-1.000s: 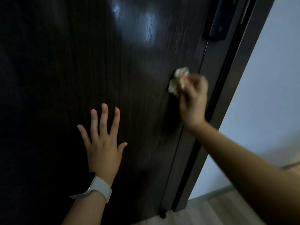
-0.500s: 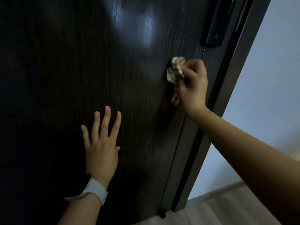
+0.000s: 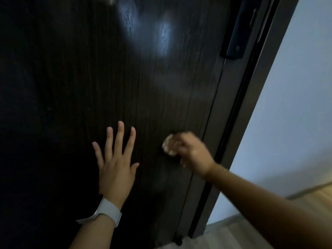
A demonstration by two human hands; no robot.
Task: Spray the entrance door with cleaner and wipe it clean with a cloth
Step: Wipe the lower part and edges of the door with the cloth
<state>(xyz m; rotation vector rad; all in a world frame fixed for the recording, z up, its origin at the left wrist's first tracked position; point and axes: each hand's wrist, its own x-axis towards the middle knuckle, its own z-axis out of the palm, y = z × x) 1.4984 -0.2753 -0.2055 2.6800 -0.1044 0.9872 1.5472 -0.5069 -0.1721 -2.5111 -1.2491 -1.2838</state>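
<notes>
Left hand [image 3: 116, 169] flat & open on the dark door [image 3: 71, 87], fingers spread. Right hand [image 3: 193, 155] squeezes a balled-up cloth [image 3: 168, 145] vs the door, near its right edge, blurry.

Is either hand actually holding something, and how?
The right hand grips a crumpled cloth, bunched in its fingers. The left hand holds nothing.

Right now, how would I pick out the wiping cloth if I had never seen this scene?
Start at the dark wood-grain door and follow its right edge down below the black lock plate. There the right hand holds a small, pale, crumpled cloth against the door, the only light wad there.
</notes>
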